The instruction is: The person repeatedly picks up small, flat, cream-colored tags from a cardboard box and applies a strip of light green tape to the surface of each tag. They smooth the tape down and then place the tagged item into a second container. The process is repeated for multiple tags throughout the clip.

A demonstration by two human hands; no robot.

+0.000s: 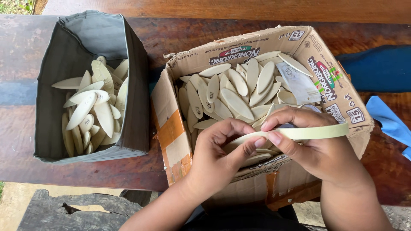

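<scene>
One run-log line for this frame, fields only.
left hand: pinching strip end | right hand: holding pale strip | below: cardboard box of oval wooden pieces | beside: grey bin

Dark, worn wooden desk (171, 38), daylight glare on its left side. Pale bare ground (17, 201) below, grass patch (15, 6) top left.

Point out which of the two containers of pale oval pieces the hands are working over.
The cardboard box, right of the grey fabric bin. Both hands, left hand and right hand, hold a pale strip above it.
</scene>
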